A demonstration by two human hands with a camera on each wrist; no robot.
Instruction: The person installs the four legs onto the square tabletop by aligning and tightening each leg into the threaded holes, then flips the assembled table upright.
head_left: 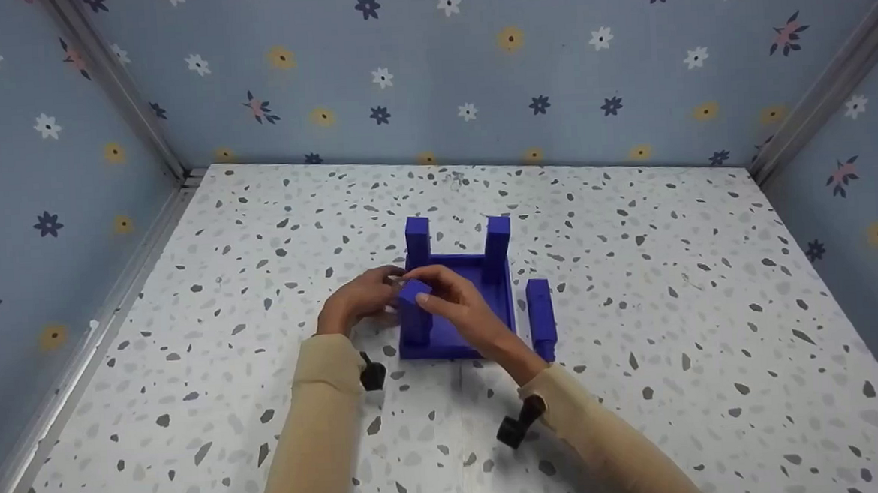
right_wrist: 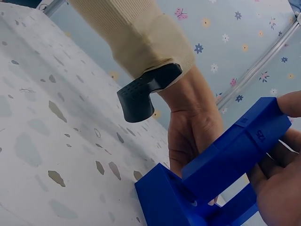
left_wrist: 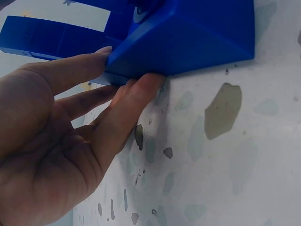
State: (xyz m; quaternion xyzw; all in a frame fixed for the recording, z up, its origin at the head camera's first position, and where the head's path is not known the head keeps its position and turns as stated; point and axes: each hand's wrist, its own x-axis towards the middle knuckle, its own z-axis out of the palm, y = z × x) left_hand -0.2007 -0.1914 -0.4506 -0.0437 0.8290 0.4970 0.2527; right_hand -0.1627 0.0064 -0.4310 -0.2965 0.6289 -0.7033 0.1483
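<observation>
Seen from the head camera on a speckled worktop (head_left: pixel 636 281) walled by blue floral panels (head_left: pixel 474 64): left hand (head_left: pixel 359 299) at the nine o'clock edge of a blue square base (head_left: pixel 455 336), fingers straight and relaxed, grip open, fingertips pressed against the base's lower corner where it meets the worktop, thumb along its side, nothing pinched. Beige sleeve (head_left: pixel 317 426) on that arm, small black camera mount (head_left: pixel 373 375) at the wrist. At centre, near the base's seven o'clock corner, an upright blue block (head_left: pixel 414 308), standing on the base as a leg, its top end pinched between thumb and fingers of the right hand (head_left: pixel 461 305), grip closed around the block; from the right wrist view, fingertips (right_wrist: pixel 289 103) curled over the block's upper end, its lower end seated at a corner of the base. Two more blue legs (head_left: pixel 418 241) (head_left: pixel 497 245) upright at the base's eleven and one o'clock corners. Just beside the base at three o'clock, not touching it as far as visible, a fourth blue leg (head_left: pixel 541 318) flat on the worktop, lengthwise toward twelve. Second black mount (head_left: pixel 520 422) on the right wrist, near five o'clock.
</observation>
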